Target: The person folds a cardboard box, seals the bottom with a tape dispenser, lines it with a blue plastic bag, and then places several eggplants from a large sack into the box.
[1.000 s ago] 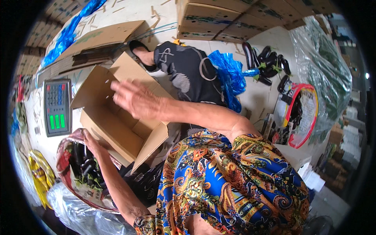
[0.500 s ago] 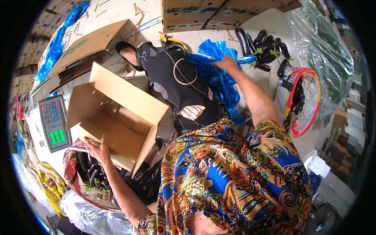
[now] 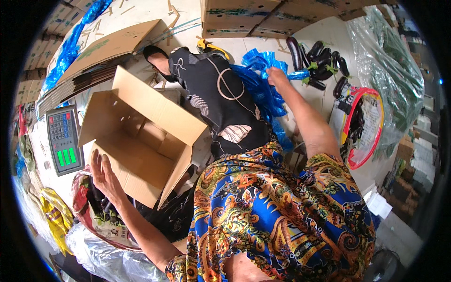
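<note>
An open cardboard box [image 3: 155,105] with raised flaps stands at the left, and its visible inside holds nothing. My left hand [image 3: 106,178] lies along its near left side, fingers stretched out. My right hand [image 3: 278,79] is closed on a bunch of blue plastic bags [image 3: 268,104], which spreads on the floor beside my black-trousered leg. Just beyond that hand, several dark eggplants [image 3: 323,63] lie on the floor. The fingertips of my right hand are partly hidden.
A scale display [image 3: 65,141] stands left of the box, with flattened cardboard [image 3: 110,49] behind. A yellow tape dispenser [image 3: 212,48] lies beyond my leg. Sacks with eggplants stand at right, a red-rimmed sack [image 3: 364,157], and lower left, a white sack [image 3: 115,231]. Stacked cartons [image 3: 235,21] line the back.
My right hand has moved slightly right, its fingers now closed on the blue plastic bags. My left hand has shifted left along the box, its fingers straighter. The view has shifted slightly.
</note>
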